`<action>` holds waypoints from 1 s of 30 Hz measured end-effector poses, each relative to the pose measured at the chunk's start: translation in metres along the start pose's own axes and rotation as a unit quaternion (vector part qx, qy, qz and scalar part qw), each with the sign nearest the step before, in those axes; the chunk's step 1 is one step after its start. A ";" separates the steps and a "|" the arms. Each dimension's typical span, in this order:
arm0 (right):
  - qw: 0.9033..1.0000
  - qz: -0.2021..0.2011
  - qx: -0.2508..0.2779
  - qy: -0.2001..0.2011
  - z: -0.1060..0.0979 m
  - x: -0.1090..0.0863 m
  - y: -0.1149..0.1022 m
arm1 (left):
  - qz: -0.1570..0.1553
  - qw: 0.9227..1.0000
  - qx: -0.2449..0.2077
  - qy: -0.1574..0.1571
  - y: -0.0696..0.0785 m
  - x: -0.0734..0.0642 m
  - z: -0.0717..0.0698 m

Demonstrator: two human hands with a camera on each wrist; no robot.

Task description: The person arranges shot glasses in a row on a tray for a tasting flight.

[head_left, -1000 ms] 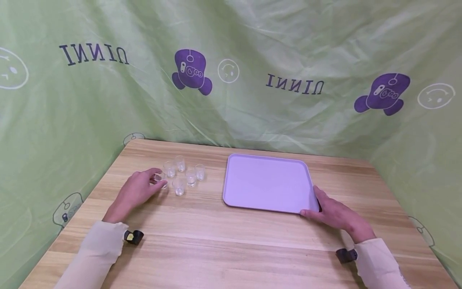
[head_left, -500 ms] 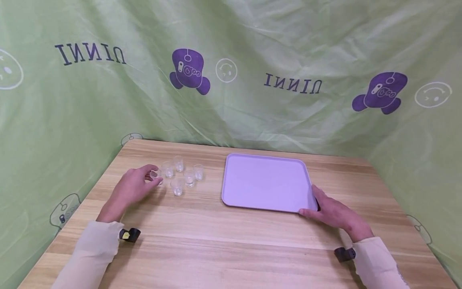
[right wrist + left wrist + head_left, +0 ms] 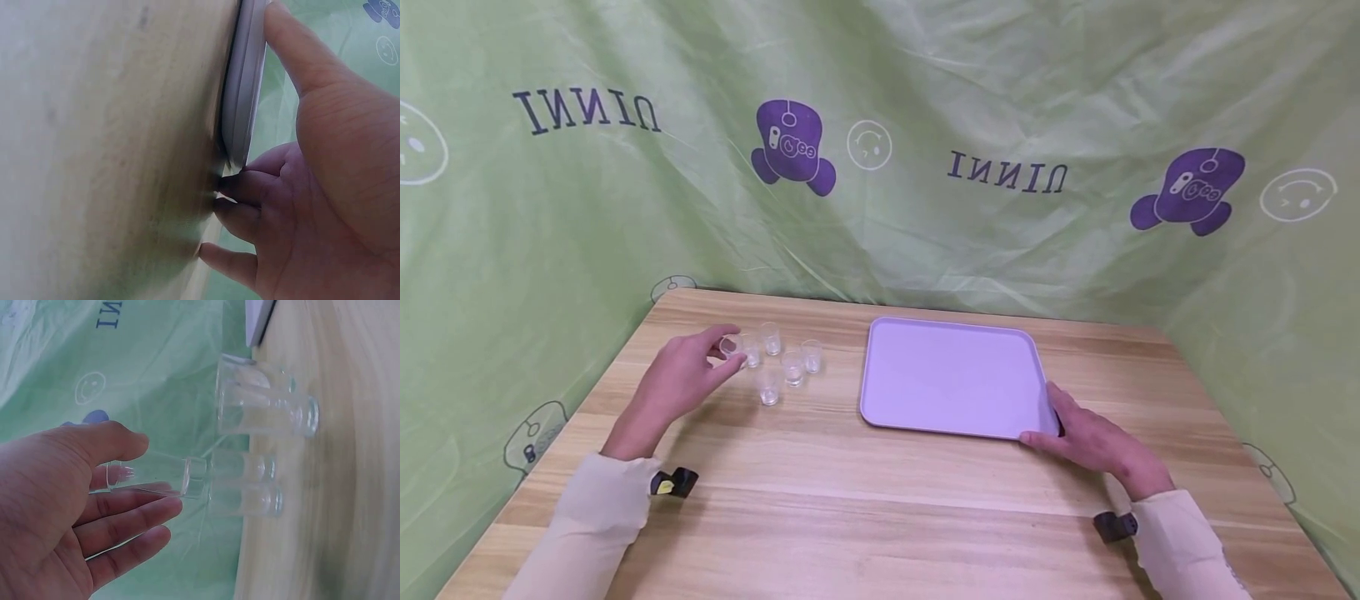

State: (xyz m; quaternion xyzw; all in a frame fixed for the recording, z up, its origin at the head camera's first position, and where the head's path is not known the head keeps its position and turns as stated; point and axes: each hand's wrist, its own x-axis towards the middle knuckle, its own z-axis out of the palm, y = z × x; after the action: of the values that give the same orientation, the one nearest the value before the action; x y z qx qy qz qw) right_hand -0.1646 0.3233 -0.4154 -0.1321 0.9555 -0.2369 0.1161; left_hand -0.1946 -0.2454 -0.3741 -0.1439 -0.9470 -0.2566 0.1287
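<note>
My left hand (image 3: 679, 379) pinches a small clear shot glass (image 3: 153, 472) between thumb and fingers. In the left wrist view this glass is off the table, its base toward the other glasses. Several more clear shot glasses stand upright on the table just right of the hand, among them a near one (image 3: 767, 388), a middle one (image 3: 793, 369) and a right one (image 3: 812, 357). Over at the right, my right hand (image 3: 1093, 437) holds the near right corner of a flat purple tray (image 3: 955, 379). Its thumb lies at the near edge, its fingers along the right side.
The wooden table (image 3: 850, 517) has a light grain. Green printed cloth (image 3: 917, 242) hangs behind it and along both sides. Nothing stands on the tray. A strip of table separates the glasses from the tray.
My left hand has lifted the shot glass from the table, drawn it slightly left, then moved it back toward the rear glasses. The right hand stays at the tray corner.
</note>
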 end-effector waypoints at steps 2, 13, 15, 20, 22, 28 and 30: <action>1.000 0.000 -0.001 0.001 0.001 0.000 0.001 | 0.009 1.000 -0.003 0.007 0.005 0.003 0.001; 1.000 0.008 -0.002 0.004 0.003 0.002 0.005 | 0.059 0.997 -0.025 0.032 0.031 0.010 0.007; 1.000 0.008 -0.004 0.006 0.003 0.001 0.006 | 0.072 0.996 -0.033 0.033 0.036 0.012 0.011; 1.000 0.009 -0.005 0.002 0.002 0.000 0.005 | 0.091 0.995 -0.038 0.019 0.050 0.015 0.024; 1.000 0.011 -0.002 0.000 0.001 -0.001 0.005 | 0.098 0.994 -0.037 0.011 0.058 0.017 0.030; 1.000 0.011 0.009 -0.007 0.000 0.001 0.005 | 0.112 0.993 -0.039 -0.013 0.080 0.026 0.045; 1.000 0.007 0.013 -0.008 0.000 0.003 0.004 | 0.119 0.992 -0.040 -0.023 0.085 0.029 0.049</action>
State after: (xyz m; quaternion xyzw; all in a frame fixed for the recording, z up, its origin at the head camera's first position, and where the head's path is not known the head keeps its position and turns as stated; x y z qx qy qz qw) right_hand -0.1676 0.3253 -0.4179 -0.1259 0.9522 -0.2477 0.1272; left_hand -0.2008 -0.1432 -0.3676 -0.2661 -0.9148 -0.2742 0.1307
